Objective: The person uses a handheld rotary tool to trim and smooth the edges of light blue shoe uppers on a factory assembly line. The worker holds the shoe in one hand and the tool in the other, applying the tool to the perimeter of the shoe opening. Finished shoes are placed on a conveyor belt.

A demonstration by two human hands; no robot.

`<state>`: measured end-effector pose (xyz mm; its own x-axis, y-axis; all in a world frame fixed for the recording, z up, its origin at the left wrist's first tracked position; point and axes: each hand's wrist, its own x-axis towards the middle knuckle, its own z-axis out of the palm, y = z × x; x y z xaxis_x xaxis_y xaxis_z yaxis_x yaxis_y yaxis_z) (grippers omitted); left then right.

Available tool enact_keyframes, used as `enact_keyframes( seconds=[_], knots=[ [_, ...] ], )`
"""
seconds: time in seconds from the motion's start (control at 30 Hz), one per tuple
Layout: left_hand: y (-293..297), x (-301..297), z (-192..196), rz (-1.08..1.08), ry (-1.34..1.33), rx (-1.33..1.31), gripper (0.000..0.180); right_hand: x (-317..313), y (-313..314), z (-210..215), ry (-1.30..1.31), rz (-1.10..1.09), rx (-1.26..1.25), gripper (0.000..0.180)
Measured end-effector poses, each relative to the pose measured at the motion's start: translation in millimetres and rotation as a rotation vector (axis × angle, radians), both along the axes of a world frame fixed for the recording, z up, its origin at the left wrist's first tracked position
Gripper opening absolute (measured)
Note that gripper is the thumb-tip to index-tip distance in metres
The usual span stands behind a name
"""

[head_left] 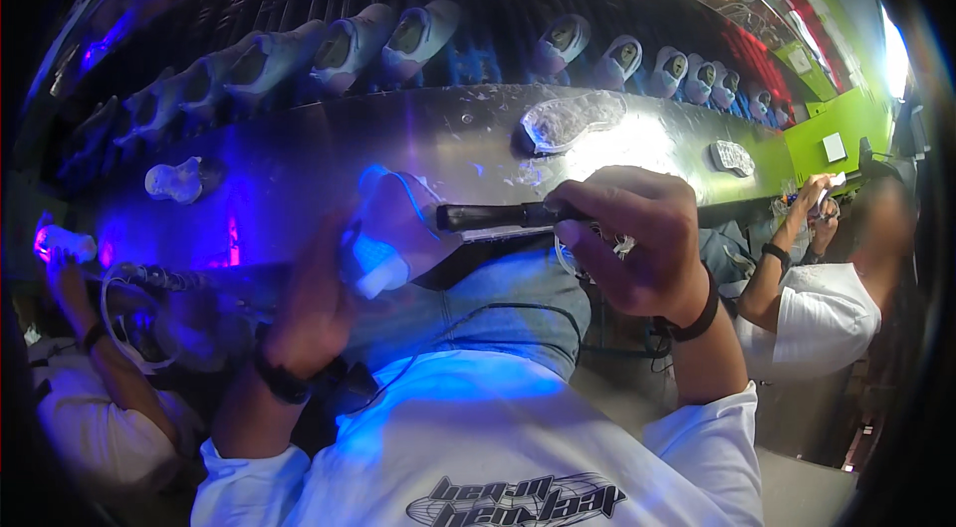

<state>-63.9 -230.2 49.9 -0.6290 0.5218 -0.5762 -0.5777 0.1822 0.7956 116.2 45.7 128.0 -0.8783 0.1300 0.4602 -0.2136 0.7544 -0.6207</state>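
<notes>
- Left hand [317, 300] grips a white shoe [390, 228], just below the metal bench [329, 163].
- Right hand [637, 240] closes around a black tool [490, 216], tip touching the shoe.

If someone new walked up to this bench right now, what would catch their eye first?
First, the violet-blue glow over the small white shoe held in the left hand at centre. The right hand points a dark brush-like tool at it. Behind, a row of pale shoes lines a dark rack, and a shoe sole lies on the shiny metal bench.
</notes>
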Motion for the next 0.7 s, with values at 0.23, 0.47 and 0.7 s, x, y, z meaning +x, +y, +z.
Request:
enact_keyframes(
  seconds=[0.23, 0.47, 0.7],
  knots=[
    [7.1, 24.6, 23.2, 0.022, -0.245, 0.182, 0.049, -3.3, 13.2, -10.9, 0.109, 0.035, -0.012, 0.025],
    [9.0, 22.8, 30.1, -0.02, -0.584, 0.15, 0.023, -5.8, 18.8, -40.7, 0.187, 0.042, -0.161, 0.027],
    [18.1, 38.3, 38.2, -0.013, -0.584, 0.127, 0.043, 2.3, 8.6, -60.0, 0.17, -0.012, -0.349, 0.025]
  ],
)
